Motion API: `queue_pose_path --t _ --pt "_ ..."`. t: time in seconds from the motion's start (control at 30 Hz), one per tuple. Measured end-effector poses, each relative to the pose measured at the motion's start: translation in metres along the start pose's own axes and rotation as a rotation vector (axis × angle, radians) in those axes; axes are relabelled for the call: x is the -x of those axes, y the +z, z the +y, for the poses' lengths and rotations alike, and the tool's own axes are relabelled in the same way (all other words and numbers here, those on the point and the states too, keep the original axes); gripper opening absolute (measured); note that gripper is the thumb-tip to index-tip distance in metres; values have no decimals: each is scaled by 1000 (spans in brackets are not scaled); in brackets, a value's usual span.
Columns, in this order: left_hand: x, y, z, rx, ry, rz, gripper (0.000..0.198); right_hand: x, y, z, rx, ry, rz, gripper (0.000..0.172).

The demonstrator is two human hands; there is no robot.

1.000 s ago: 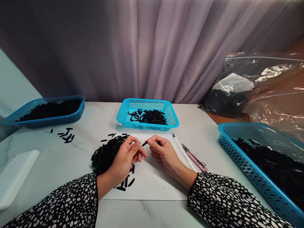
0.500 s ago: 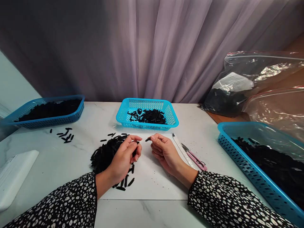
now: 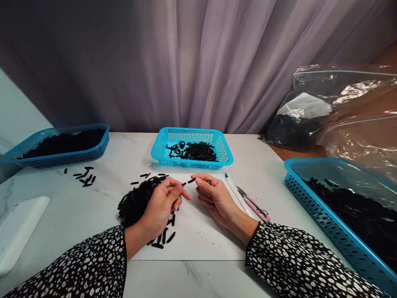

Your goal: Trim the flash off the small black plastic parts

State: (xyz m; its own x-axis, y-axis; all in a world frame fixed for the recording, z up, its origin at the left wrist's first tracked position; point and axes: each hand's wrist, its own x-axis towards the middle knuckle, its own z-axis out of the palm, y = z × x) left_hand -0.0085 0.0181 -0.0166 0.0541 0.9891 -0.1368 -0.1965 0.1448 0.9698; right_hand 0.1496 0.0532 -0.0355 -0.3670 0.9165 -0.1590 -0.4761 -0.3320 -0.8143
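Big stuff first: there's the purple-grey curtain (image 3: 192, 62) behind everything, then my marble-look table (image 3: 186, 277), with a big blue basket (image 3: 322, 216) of black pieces on my right, a darker one (image 3: 77, 157) on my left and a smaller turquoise one (image 3: 192, 164) straight ahead. Closer in is a white sheet (image 3: 214, 244) with the black pile (image 3: 136, 203) on it, right behind my left hand (image 3: 164, 203). My right hand (image 3: 217, 198) is out over the sheet, thumb and index pinching one end of a little black strip (image 3: 191, 181), so that hand's the closer one, no contest. The strip sits between my hands, sticking out left from my right fingertips. Its long axis runs roughly side to side, and the free end points at my left fingers, dipping a touch lower. Those left fingers look pressed together on a tiny dark bit (image 3: 184, 183), mostly hidden; can't tell if it's touching the strip or just beside it.
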Motion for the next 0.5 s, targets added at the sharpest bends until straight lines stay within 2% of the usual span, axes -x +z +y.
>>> queue_pose_path --t 0.3,0.4,0.5 --pt "0 -1 0 -4 11 10 32 0 -1 2 6 -14 -24 32" --pt "1 -1 0 -7 12 4 32 0 0 0 -67 -16 -30 25" --pt "1 -1 0 -14 9 1 32 1 1 -1 -139 14 -64 27"
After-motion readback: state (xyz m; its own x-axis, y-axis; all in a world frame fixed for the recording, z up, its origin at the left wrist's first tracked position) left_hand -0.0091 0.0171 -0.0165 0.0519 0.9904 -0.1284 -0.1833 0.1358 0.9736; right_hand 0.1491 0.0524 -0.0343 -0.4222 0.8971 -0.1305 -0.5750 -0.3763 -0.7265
